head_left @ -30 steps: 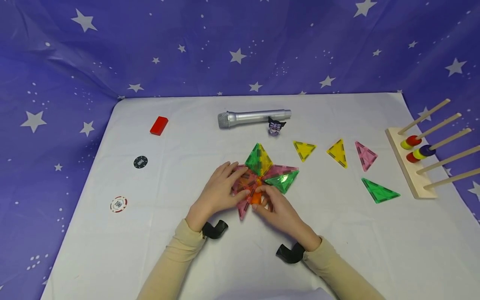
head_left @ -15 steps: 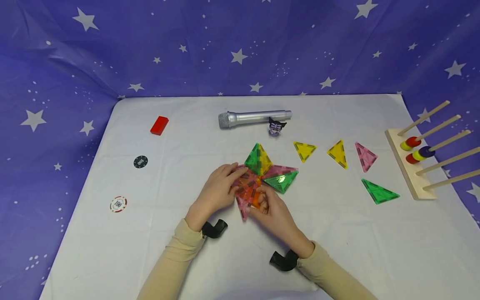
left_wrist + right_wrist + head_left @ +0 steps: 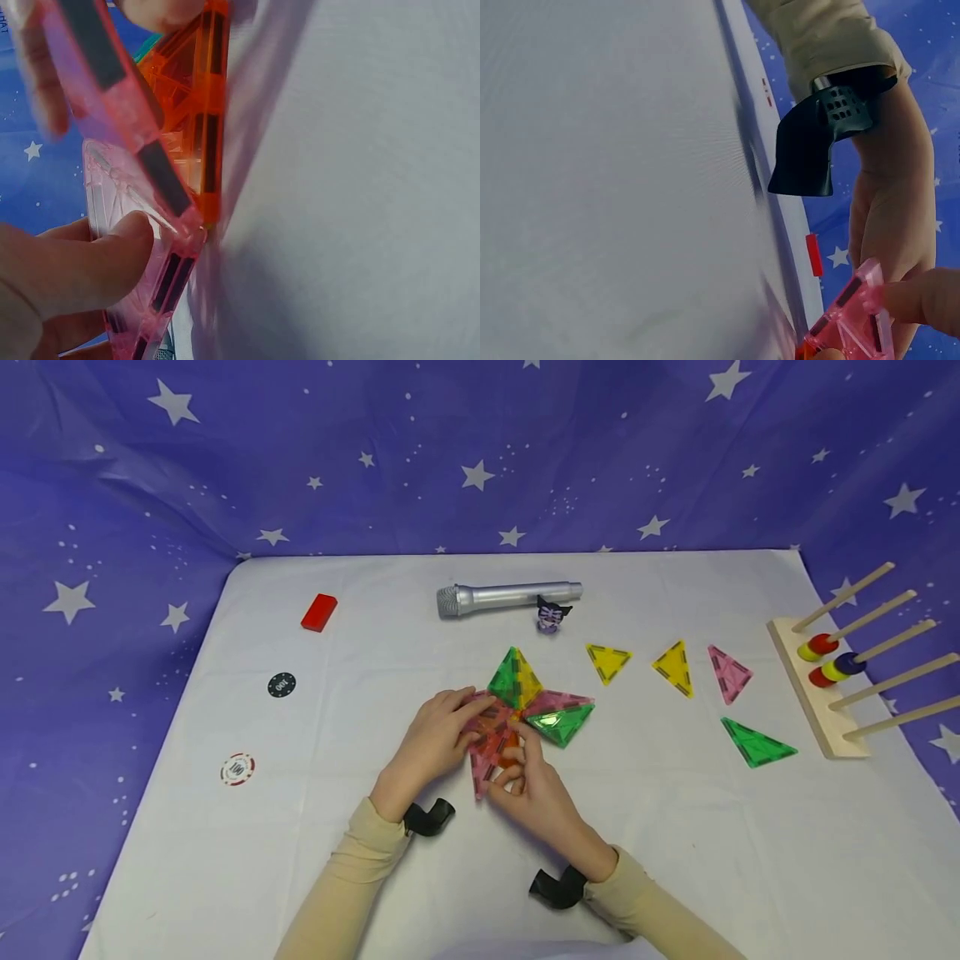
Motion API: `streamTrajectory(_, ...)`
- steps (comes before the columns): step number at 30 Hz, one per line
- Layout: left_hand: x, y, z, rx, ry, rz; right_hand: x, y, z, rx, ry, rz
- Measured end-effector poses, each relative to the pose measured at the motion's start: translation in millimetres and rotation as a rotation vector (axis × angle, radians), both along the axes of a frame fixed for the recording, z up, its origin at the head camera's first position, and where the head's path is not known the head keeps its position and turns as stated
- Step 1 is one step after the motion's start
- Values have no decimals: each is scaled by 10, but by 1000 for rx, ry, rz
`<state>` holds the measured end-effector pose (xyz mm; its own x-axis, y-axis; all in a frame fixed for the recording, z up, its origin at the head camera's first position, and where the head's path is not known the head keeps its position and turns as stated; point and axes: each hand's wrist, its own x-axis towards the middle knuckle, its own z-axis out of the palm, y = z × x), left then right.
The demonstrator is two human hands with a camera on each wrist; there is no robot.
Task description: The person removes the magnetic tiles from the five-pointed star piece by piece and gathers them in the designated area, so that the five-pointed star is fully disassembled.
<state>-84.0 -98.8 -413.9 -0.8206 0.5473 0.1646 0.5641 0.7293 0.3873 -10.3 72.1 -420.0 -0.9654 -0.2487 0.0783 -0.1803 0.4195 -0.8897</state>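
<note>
A star-like build of see-through magnetic tiles stands between the hands, with a green point [image 3: 504, 680] at the back and a green tile [image 3: 562, 725] on its right. My left hand [image 3: 427, 739] holds its left side. In the left wrist view, the left thumb presses a pink tile [image 3: 166, 289], with fingers behind it. At the front, my right hand [image 3: 546, 797] pinches another pink triangular tile [image 3: 481, 774], its thumb by the lower tip and index finger up near the centre. Beside that tile an orange tile [image 3: 196, 112] shows, partly hidden by the right fingers in the head view.
Loose yellow [image 3: 609, 662], pink [image 3: 728, 674] and green [image 3: 756, 744] triangular tiles lie to the right, before a wooden peg rack [image 3: 813, 693]. A toy microphone [image 3: 513, 597] and a small figure [image 3: 550, 616] lie behind. Leftward are a red block [image 3: 318, 612] and two poker chips [image 3: 282, 685].
My right hand has shifted left and toward the front, its thumb moving from the orange tile to the pink tile's lower tip. The left thumb has drawn back a little.
</note>
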Motion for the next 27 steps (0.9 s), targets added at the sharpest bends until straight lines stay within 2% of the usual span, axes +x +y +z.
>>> streamTrajectory(4,0,0,2,-2,0,1,-8,-2,-12,49,39,39)
streamTrajectory(8,-2,-4,1,13,5,-1,-1,-11,-32,71,44,40)
streamTrajectory(16,-10,-23,-27,91,5,-11,11,39,-54,6,8,9)
streamTrajectory(21,-33,-38,-58,123,-48,-9,5,107,-41,-31,-35,32)
streamTrajectory(27,-74,-68,-112,186,-124,-16,-3,168,-75,-58,1,86)
